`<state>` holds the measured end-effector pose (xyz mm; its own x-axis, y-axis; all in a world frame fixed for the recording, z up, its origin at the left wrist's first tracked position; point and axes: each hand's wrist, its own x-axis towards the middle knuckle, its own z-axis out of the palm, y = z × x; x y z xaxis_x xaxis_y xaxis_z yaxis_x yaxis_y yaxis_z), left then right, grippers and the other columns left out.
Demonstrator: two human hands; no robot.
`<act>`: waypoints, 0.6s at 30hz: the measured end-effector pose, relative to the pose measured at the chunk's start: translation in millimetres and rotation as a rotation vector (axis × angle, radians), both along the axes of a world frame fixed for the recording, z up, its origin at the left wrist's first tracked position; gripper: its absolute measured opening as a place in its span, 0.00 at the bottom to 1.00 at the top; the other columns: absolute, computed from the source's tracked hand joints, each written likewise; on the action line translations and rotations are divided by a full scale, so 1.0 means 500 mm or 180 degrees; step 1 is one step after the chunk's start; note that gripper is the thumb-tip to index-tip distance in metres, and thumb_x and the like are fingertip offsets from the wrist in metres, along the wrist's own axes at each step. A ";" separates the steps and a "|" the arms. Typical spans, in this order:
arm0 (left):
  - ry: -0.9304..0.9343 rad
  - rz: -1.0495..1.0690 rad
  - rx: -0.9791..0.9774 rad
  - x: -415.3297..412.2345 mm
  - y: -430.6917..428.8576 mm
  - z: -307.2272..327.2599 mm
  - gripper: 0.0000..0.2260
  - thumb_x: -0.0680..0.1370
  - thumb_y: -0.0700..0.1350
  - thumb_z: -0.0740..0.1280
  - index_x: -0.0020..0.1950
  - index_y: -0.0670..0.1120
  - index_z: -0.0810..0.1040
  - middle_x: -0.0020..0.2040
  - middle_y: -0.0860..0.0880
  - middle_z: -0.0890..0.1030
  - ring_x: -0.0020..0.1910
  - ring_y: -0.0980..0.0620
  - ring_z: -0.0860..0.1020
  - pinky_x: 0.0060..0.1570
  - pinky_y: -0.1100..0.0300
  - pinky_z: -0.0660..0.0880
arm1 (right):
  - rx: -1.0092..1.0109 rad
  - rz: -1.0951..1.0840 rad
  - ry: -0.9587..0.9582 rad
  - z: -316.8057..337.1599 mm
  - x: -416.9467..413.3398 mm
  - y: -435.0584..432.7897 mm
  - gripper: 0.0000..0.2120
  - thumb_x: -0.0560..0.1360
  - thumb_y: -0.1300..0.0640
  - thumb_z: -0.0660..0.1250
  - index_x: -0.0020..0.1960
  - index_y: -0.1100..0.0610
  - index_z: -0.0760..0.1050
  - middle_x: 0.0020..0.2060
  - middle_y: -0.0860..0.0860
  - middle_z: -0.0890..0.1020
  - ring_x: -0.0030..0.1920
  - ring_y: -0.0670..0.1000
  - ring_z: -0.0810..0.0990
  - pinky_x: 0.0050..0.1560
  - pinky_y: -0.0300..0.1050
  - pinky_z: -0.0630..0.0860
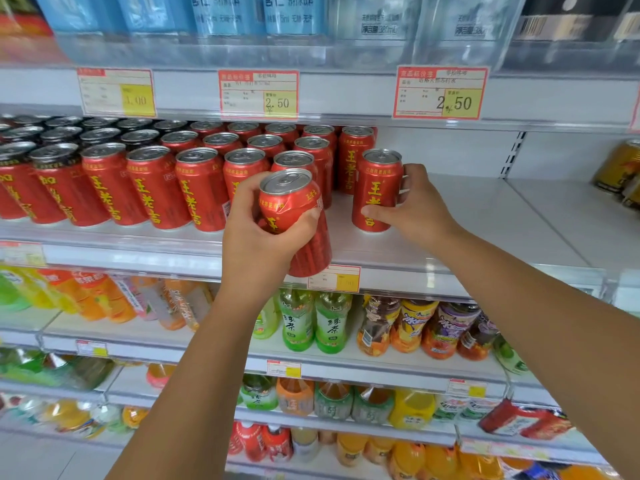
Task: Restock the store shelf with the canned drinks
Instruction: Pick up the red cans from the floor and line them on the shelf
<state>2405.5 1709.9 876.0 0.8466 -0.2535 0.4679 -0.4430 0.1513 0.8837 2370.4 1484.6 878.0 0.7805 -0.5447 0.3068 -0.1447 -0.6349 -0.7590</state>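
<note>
My left hand (pixel 258 233) grips a red canned drink (pixel 294 206) tilted in front of the shelf edge, with its silver top toward me. My right hand (pixel 414 206) holds another red can (pixel 375 192) that stands upright on the white shelf (pixel 467 220), just right of the stocked rows. Several rows of matching red cans (pixel 156 181) fill the left part of that shelf, their yellow lettering facing out. The shelf to the right of my right hand is bare.
Price tags (pixel 259 94) hang on the shelf rail above. Blue water packs (pixel 221 15) sit on the top shelf. Golden cans (pixel 620 168) stand at the far right. Green tea bottles (pixel 313 323) and juice bottles fill the lower shelves.
</note>
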 end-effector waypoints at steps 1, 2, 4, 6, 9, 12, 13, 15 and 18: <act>0.0004 0.0013 0.0014 0.001 0.003 0.001 0.24 0.72 0.41 0.76 0.64 0.47 0.72 0.57 0.48 0.81 0.51 0.56 0.82 0.48 0.65 0.77 | -0.0005 -0.0015 0.0005 -0.002 0.012 -0.001 0.39 0.66 0.50 0.79 0.68 0.55 0.62 0.65 0.54 0.74 0.60 0.53 0.77 0.57 0.47 0.74; -0.0001 0.0024 0.0029 0.002 0.006 0.001 0.24 0.71 0.42 0.76 0.64 0.48 0.73 0.57 0.48 0.80 0.52 0.56 0.81 0.48 0.65 0.77 | -0.0009 -0.0029 0.0000 -0.003 0.023 -0.003 0.39 0.65 0.49 0.79 0.68 0.55 0.61 0.65 0.54 0.74 0.60 0.54 0.77 0.59 0.49 0.75; -0.0010 0.0033 0.0053 0.004 0.011 0.002 0.24 0.71 0.42 0.77 0.64 0.48 0.73 0.57 0.48 0.80 0.52 0.56 0.81 0.50 0.64 0.78 | -0.0019 -0.0059 -0.0026 -0.007 0.044 -0.006 0.40 0.65 0.48 0.79 0.69 0.54 0.61 0.65 0.55 0.75 0.61 0.56 0.77 0.60 0.51 0.75; -0.0007 0.0044 0.0071 0.006 0.016 0.002 0.24 0.71 0.42 0.77 0.64 0.48 0.72 0.57 0.49 0.81 0.52 0.57 0.81 0.51 0.64 0.78 | -0.0025 -0.0072 -0.0036 -0.011 0.061 -0.007 0.41 0.66 0.47 0.78 0.71 0.54 0.60 0.66 0.55 0.74 0.62 0.56 0.77 0.61 0.50 0.75; -0.0060 0.0081 0.0121 0.015 0.025 0.002 0.24 0.70 0.43 0.77 0.63 0.48 0.73 0.56 0.51 0.81 0.52 0.58 0.81 0.50 0.64 0.77 | -0.0025 -0.0078 -0.0081 -0.019 0.077 -0.007 0.41 0.67 0.47 0.77 0.72 0.54 0.60 0.66 0.55 0.75 0.62 0.55 0.77 0.60 0.49 0.74; -0.0075 0.0105 0.0156 0.020 0.034 0.001 0.24 0.70 0.43 0.77 0.63 0.48 0.73 0.55 0.52 0.82 0.50 0.58 0.81 0.47 0.66 0.76 | 0.0010 -0.0037 -0.0110 -0.025 0.092 -0.009 0.41 0.67 0.47 0.77 0.72 0.53 0.60 0.64 0.55 0.76 0.61 0.55 0.78 0.60 0.48 0.74; -0.0081 0.0105 0.0160 0.020 0.035 0.000 0.24 0.69 0.43 0.77 0.63 0.49 0.73 0.55 0.52 0.82 0.50 0.58 0.81 0.46 0.67 0.76 | 0.0009 -0.0029 -0.0097 -0.026 0.097 -0.010 0.41 0.67 0.46 0.77 0.72 0.53 0.60 0.65 0.55 0.76 0.61 0.55 0.78 0.60 0.48 0.74; -0.0088 0.0098 0.0155 0.019 0.037 0.000 0.25 0.68 0.45 0.77 0.63 0.49 0.73 0.54 0.52 0.82 0.50 0.58 0.81 0.46 0.68 0.76 | -0.0002 -0.0016 -0.0091 -0.029 0.108 -0.013 0.41 0.66 0.46 0.77 0.72 0.52 0.60 0.65 0.54 0.76 0.61 0.54 0.78 0.59 0.47 0.74; -0.0066 0.0064 0.0144 0.016 0.035 0.001 0.25 0.68 0.45 0.76 0.63 0.48 0.73 0.54 0.52 0.82 0.50 0.59 0.81 0.46 0.67 0.76 | 0.0042 -0.0033 -0.0140 -0.034 0.121 -0.015 0.42 0.65 0.45 0.78 0.72 0.52 0.60 0.65 0.53 0.76 0.61 0.54 0.78 0.60 0.47 0.74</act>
